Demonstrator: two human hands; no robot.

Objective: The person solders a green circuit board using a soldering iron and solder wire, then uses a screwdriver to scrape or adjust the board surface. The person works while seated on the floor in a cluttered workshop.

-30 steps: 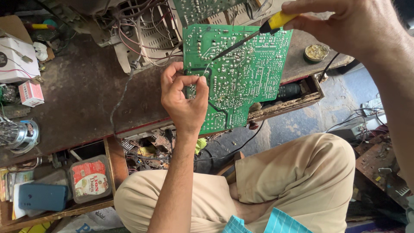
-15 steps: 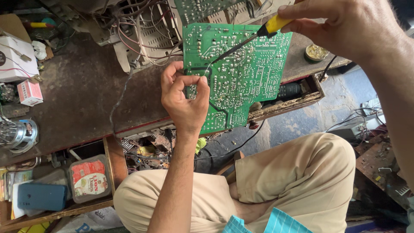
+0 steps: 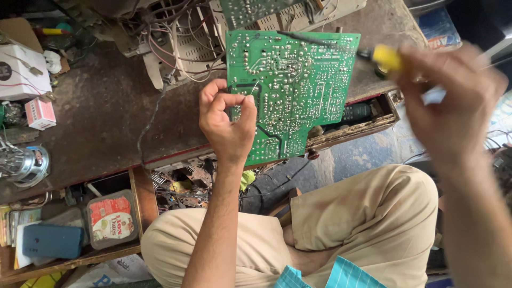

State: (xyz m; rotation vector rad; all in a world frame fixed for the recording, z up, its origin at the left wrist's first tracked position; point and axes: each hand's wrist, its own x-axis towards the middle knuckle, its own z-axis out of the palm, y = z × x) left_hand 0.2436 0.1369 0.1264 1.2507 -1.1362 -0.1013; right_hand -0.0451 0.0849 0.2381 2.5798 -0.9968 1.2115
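Solder-side up, a green circuit board (image 3: 298,90) leans at the edge of the dark, stained table (image 3: 101,122), its lower corner hanging past the table's front over an open drawer (image 3: 357,125) of dark parts. The left hand (image 3: 226,120) rests against the board's left edge, its fingers (image 3: 234,101) curled in and pinched on a thin strand of solder wire (image 3: 254,89) whose tip stands just over the board's tracks. The right hand (image 3: 453,106) is up at the right, motion-blurred, fingers clenched around the yellow handle of a soldering iron (image 3: 386,57); the iron's dark shaft runs leftward across the board's top edge, and (because of the blur) I cannot tell whether its tip touches the board. Behind the board sits an opened cream-coloured chassis (image 3: 181,48) full of looped wires, with a second green board (image 3: 256,10) above it. On the far left of the table lie a white box (image 3: 21,74), a small pink-and-white carton (image 3: 40,113) and a bare metal loudspeaker (image 3: 21,165). Lower down, a wooden shelf (image 3: 69,261) holds a clear plastic tub with a red-and-white label (image 3: 111,218) and a dark blue phone-like slab (image 3: 50,241). The person sits cross-legged in tan trousers (image 3: 368,224), knees close beneath the table's front.
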